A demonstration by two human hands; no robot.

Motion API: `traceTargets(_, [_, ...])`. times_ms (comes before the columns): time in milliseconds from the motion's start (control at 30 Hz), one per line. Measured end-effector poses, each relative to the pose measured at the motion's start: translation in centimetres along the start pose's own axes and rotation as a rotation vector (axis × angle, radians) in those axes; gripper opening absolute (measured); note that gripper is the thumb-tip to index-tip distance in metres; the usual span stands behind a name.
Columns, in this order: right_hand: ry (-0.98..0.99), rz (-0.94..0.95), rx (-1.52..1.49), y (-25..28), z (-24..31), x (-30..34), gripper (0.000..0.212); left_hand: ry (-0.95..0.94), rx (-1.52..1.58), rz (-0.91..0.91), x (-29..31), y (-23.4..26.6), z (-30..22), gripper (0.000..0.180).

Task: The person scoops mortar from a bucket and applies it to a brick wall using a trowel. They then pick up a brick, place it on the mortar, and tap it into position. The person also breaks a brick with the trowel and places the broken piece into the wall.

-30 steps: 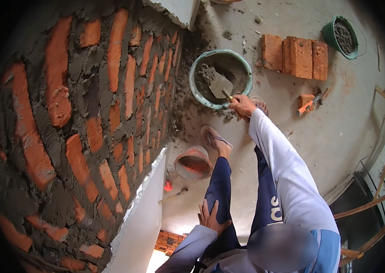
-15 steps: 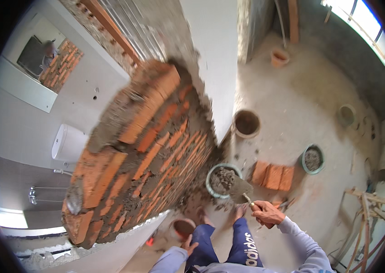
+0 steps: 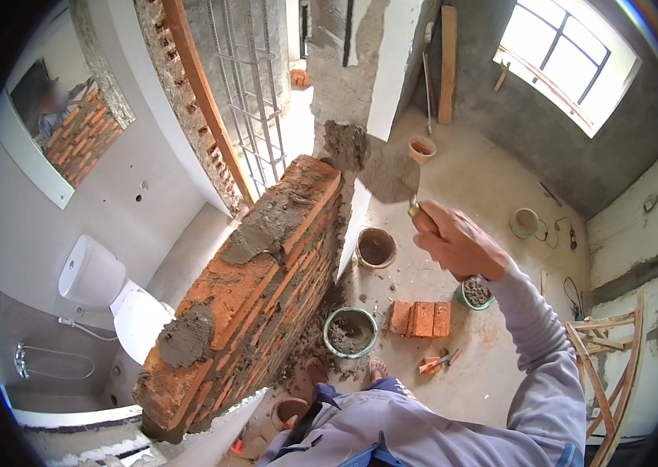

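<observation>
My right hand [image 3: 453, 241] is closed round the handle of a trowel [image 3: 391, 174], raised to the right of the brick wall's far end. The grey, mortar-smeared blade points toward a dark clump of wet mortar [image 3: 347, 145] at the foot of the rough column; whether they touch I cannot tell. On top of the unfinished brick wall [image 3: 224, 292] lie two patches of mortar, a middle one [image 3: 251, 244] and a nearer one [image 3: 187, 335]. At my feet stands a bucket [image 3: 351, 333] with mortar low inside. My left hand is out of view.
Stacked bricks [image 3: 420, 319] and a second mortar bucket [image 3: 478, 293] are on the floor to the right. Another bucket [image 3: 376, 247] stands beside the wall. Left of the wall is a toilet [image 3: 94, 268]. A wooden frame [image 3: 605, 350] leans at the far right.
My right hand has lifted the trowel from the bucket at my feet up to the wall's far end. My left hand has dropped out of view, and the view has tilted up.
</observation>
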State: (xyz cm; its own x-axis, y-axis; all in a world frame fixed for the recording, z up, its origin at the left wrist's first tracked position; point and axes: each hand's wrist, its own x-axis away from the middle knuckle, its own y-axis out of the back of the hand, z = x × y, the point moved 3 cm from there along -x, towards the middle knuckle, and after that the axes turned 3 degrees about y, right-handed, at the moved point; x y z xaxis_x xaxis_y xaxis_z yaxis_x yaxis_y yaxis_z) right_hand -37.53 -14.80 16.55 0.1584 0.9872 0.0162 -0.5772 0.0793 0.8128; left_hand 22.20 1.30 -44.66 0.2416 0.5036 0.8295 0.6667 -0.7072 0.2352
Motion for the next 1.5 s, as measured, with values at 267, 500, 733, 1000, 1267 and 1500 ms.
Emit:
traceTargets(267, [-0.082,-0.285,0.339,-8.3,-1.2,-4.2,0.027,-0.090,0.022,0.071,-6.0,2.5,-1.0,0.053])
traceTargets(500, [-0.015,-0.435,0.272,-8.7,0.5,-2.1,0.040,-0.137,0.030,0.118,-8.8,3.1,-1.7,0.048])
traceTargets(733, [-0.010,-0.378,0.369,-8.5,0.9,-3.2,0.040,-0.199,0.056,0.170,-10.6,2.0,-3.3,0.043])
traceTargets(1000, [-0.030,-0.318,0.419,-7.6,0.9,-5.2,0.029,-0.306,0.124,0.236,-11.3,0.8,-5.5,0.039])
traceTargets(1267, [0.031,-0.309,0.495,-6.9,0.6,-6.5,0.026,-0.405,0.290,0.299,-9.9,-0.5,-7.5,0.034])
traceTargets(1500, [0.080,-0.422,0.193,-5.9,-2.3,-3.4,0.018,-0.531,0.058,0.226,-11.5,-1.8,-5.9,0.037])
